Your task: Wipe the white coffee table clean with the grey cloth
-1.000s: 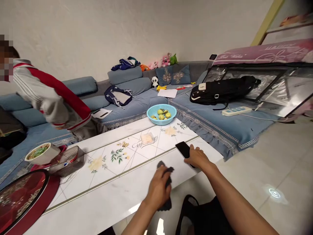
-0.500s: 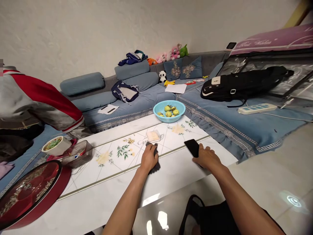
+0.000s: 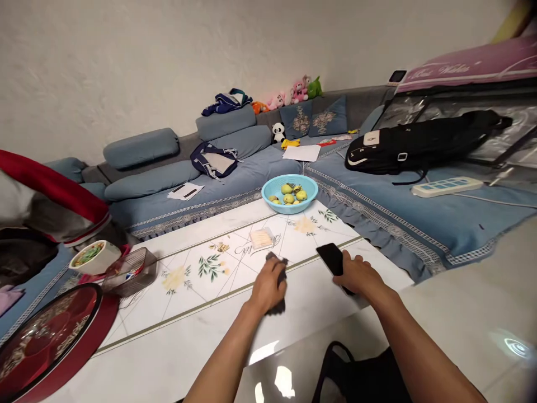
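My left hand is closed over a dark grey cloth and presses it on the white table; part of the cloth is hidden under the fingers. In my right hand is a black smartphone, gripped by its near end and held near the table's right end. Just beyond the left hand lies a clear packet of thin pale sticks, perhaps cotton swabs or toothpicks. A light blue plastic basket with several yellow-green fruits stands at the far end of the table.
At the left are a red round snack tray with a clear lid, a clear plastic bin and a white planter. Behind runs a blue sofa with a black bag and a power strip. Another person's sleeve shows at left.
My left hand has slid the cloth to the right across the table. The right hand with the smartphone stays nearly in place. The other person has moved left, partly out of view.
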### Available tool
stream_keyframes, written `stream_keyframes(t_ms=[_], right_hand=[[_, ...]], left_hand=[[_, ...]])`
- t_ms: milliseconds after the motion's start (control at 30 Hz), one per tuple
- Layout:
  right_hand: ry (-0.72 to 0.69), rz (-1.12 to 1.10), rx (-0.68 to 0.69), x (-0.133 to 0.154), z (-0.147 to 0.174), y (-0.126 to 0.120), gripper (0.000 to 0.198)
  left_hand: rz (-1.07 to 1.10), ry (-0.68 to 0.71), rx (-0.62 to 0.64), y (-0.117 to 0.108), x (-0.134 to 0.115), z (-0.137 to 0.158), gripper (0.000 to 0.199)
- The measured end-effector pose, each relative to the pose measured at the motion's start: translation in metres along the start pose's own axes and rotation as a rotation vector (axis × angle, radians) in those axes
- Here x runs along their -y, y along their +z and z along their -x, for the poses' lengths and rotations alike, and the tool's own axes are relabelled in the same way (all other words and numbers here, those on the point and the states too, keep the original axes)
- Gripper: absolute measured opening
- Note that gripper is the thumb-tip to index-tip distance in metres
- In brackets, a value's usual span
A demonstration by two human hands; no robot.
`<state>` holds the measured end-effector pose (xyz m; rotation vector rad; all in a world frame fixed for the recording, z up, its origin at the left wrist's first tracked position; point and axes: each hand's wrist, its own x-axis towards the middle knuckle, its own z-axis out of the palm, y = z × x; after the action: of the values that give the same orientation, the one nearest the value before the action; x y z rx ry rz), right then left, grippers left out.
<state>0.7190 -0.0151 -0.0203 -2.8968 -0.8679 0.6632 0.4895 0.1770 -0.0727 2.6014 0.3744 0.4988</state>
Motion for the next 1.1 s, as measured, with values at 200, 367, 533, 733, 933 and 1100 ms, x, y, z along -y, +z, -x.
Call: stream_keyframes(t_ms=[200,367,533,733,933,1100], right_hand=[[-0.020,-0.020,0.036,-0.031,-0.003,-0.009,0.109],[-0.009,-0.024,0.033,-0.044,0.001,-0.012,0.109],[0.001,-0.027,0.060,-0.051,0.012,-0.017,0.109],[0.030,-0.054,0.069,-0.065,0.015,-0.025,0.112],[0.016,-0.169,0.114,-0.071,0.012,-0.032,0.112],[0.029,-0.318,0.140,-0.078,0.015,-0.037,0.112]], left_hand=[[-0.022,0.141,0.130,0.013,-0.037,0.070,0.064],[-0.073,0.065,-0.083,0.055,-0.020,-0.026,0.055],[-0.104,-0.123,-0.200,0.091,-0.020,-0.170,0.046],[-0.020,0.101,0.007,0.103,-0.038,-0.160,0.054],[-0.013,0.197,0.051,0.107,-0.039,-0.127,0.058],[-0.037,0.022,0.023,0.127,-0.037,-0.249,0.052]])
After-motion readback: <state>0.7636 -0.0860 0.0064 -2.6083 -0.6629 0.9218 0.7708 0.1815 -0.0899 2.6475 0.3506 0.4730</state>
